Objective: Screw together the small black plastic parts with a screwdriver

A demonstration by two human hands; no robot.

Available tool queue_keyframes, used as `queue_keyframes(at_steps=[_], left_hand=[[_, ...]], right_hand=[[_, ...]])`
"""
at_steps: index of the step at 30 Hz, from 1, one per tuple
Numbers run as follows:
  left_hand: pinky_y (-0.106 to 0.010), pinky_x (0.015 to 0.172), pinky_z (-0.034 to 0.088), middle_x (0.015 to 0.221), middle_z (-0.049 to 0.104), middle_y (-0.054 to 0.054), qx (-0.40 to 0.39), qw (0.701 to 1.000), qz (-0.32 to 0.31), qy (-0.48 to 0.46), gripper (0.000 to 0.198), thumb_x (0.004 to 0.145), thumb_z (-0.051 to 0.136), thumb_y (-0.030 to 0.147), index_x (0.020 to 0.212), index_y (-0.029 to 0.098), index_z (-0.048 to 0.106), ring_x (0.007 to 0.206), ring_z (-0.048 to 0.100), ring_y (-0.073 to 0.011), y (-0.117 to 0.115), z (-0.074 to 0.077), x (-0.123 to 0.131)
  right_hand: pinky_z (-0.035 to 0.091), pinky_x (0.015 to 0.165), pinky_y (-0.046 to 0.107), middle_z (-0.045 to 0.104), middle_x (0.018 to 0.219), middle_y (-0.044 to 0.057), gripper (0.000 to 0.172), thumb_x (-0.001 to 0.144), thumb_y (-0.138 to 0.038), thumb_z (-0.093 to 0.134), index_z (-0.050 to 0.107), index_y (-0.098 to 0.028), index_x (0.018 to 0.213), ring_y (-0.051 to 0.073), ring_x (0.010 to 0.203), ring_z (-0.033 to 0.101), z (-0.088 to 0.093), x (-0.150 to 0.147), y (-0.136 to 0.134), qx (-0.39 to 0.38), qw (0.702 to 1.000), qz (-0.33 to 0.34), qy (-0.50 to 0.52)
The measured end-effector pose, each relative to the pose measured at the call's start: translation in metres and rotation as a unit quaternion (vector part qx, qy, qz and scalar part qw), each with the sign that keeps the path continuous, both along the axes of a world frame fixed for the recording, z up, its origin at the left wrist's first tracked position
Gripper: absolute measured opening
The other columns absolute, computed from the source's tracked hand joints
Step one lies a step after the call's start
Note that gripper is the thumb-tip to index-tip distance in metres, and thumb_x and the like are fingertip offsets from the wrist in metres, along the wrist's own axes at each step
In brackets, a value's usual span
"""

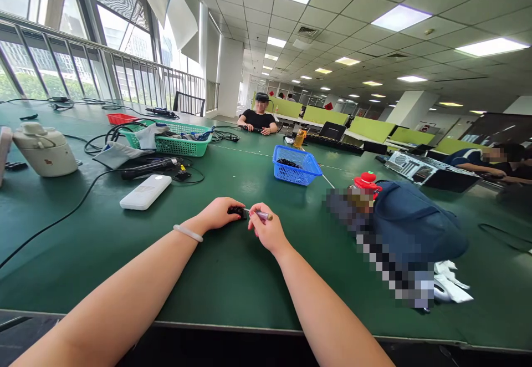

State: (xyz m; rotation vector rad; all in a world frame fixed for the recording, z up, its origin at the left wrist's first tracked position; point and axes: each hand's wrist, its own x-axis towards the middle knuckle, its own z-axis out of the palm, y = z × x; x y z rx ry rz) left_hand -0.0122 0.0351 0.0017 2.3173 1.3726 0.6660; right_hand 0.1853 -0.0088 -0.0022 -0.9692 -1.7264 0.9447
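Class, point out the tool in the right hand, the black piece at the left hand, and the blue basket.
Tool [265, 215], head view: its handle.
Black piece [237, 211], head view: its exposed surface.
Blue basket [291, 175], head view: its near wall.

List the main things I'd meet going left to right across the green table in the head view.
Cream jug, white slab-shaped device, left hand, small black part, right hand, blue basket, red-topped bottle, dark blue cloth item.

Black piece [238, 211] partly hidden by left fingers [233, 202]
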Motion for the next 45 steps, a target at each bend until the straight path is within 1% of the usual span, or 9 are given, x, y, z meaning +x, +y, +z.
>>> queue_keyframes(at_steps=[7, 11, 19, 23, 28, 33, 38, 41, 45], left_hand=[[-0.033, 0.092, 0.050, 0.113, 0.073, -0.005, -0.011, 1.000, 0.002, -0.017, 0.043, 0.076, 0.062, 0.038, 0.116, 0.022, 0.071, 0.102, 0.066, -0.0246, 0.000, -0.001, -0.001], [-0.032, 0.089, 0.051, 0.109, 0.074, -0.005, -0.006, 1.000, 0.008, -0.011, 0.041, 0.076, 0.062, 0.038, 0.112, 0.021, 0.072, 0.098, 0.067, -0.0243, -0.001, 0.002, 0.000], [-0.031, 0.085, 0.052, 0.104, 0.074, -0.005, 0.001, 1.000, 0.004, -0.004, 0.039, 0.076, 0.064, 0.041, 0.109, 0.022, 0.073, 0.092, 0.068, -0.0235, -0.002, 0.003, -0.001], [-0.031, 0.084, 0.052, 0.104, 0.074, -0.005, 0.001, 1.000, -0.001, -0.010, 0.040, 0.077, 0.063, 0.040, 0.110, 0.021, 0.073, 0.092, 0.068, -0.0238, -0.002, 0.002, -0.002], [-0.031, 0.087, 0.051, 0.109, 0.074, -0.005, -0.008, 0.999, -0.001, -0.032, 0.045, 0.078, 0.062, 0.046, 0.114, 0.021, 0.072, 0.096, 0.068, -0.0243, -0.001, 0.000, -0.001], [-0.031, 0.085, 0.053, 0.107, 0.075, -0.006, -0.031, 0.998, 0.015, -0.062, 0.049, 0.077, 0.061, 0.047, 0.116, 0.019, 0.071, 0.093, 0.069, -0.0236, 0.000, -0.003, -0.001], [-0.030, 0.081, 0.053, 0.101, 0.076, -0.006, -0.037, 0.997, 0.025, -0.057, 0.049, 0.077, 0.059, 0.047, 0.115, 0.018, 0.072, 0.087, 0.069, -0.0226, -0.001, -0.001, 0.000], [-0.031, 0.080, 0.053, 0.101, 0.076, -0.006, -0.036, 0.998, 0.027, -0.052, 0.051, 0.077, 0.059, 0.049, 0.116, 0.018, 0.072, 0.087, 0.069, -0.0232, -0.002, 0.001, 0.000], [-0.032, 0.082, 0.053, 0.104, 0.075, -0.007, -0.039, 0.997, 0.019, -0.061, 0.056, 0.077, 0.059, 0.051, 0.121, 0.018, 0.069, 0.089, 0.069, -0.0241, -0.003, 0.000, 0.001]], right_hand=[[0.043, 0.060, 0.023, 0.063, 0.064, -0.003, 0.018, 0.090, -0.039, 0.045, 0.055, -0.023, 0.089, 0.014, 0.057, 0.057, 0.008, -0.007, -0.013, 0.067, 0.990, -0.020, -0.126], [0.043, 0.063, 0.024, 0.066, 0.069, -0.002, 0.019, 0.093, -0.037, 0.042, 0.057, -0.025, 0.095, 0.016, 0.062, 0.061, 0.010, -0.010, -0.016, 0.081, 0.981, -0.036, -0.175], [0.042, 0.060, 0.023, 0.062, 0.066, -0.003, 0.033, 0.096, -0.046, 0.041, 0.064, -0.025, 0.103, 0.015, 0.060, 0.058, 0.003, -0.003, -0.005, 0.081, 0.986, -0.064, -0.130], [0.043, 0.060, 0.024, 0.065, 0.071, -0.002, 0.032, 0.095, -0.046, 0.045, 0.067, -0.025, 0.103, 0.014, 0.060, 0.056, 0.001, -0.003, -0.003, 0.092, 0.987, -0.070, -0.116], [0.049, 0.075, 0.025, 0.072, 0.095, 0.000, 0.025, 0.095, -0.039, 0.048, 0.069, -0.025, 0.101, 0.016, 0.080, 0.065, 0.001, -0.005, -0.006, 0.128, 0.983, -0.050, -0.123], [0.049, 0.084, 0.026, 0.073, 0.102, 0.000, 0.020, 0.096, -0.033, 0.051, 0.070, -0.028, 0.102, 0.016, 0.091, 0.067, 0.003, -0.007, -0.009, 0.144, 0.970, -0.047, -0.192], [0.050, 0.085, 0.026, 0.074, 0.104, 0.000, 0.019, 0.095, -0.030, 0.054, 0.071, -0.027, 0.103, 0.017, 0.094, 0.068, 0.004, -0.007, -0.009, 0.141, 0.963, -0.038, -0.225], [0.050, 0.084, 0.027, 0.074, 0.104, 0.001, 0.021, 0.095, -0.032, 0.052, 0.071, -0.027, 0.104, 0.017, 0.093, 0.068, 0.005, -0.005, -0.009, 0.133, 0.970, -0.035, -0.199], [0.051, 0.078, 0.027, 0.075, 0.098, 0.001, 0.027, 0.093, -0.043, 0.053, 0.072, -0.027, 0.104, 0.019, 0.087, 0.069, 0.006, -0.003, -0.009, 0.114, 0.981, -0.022, -0.155]])
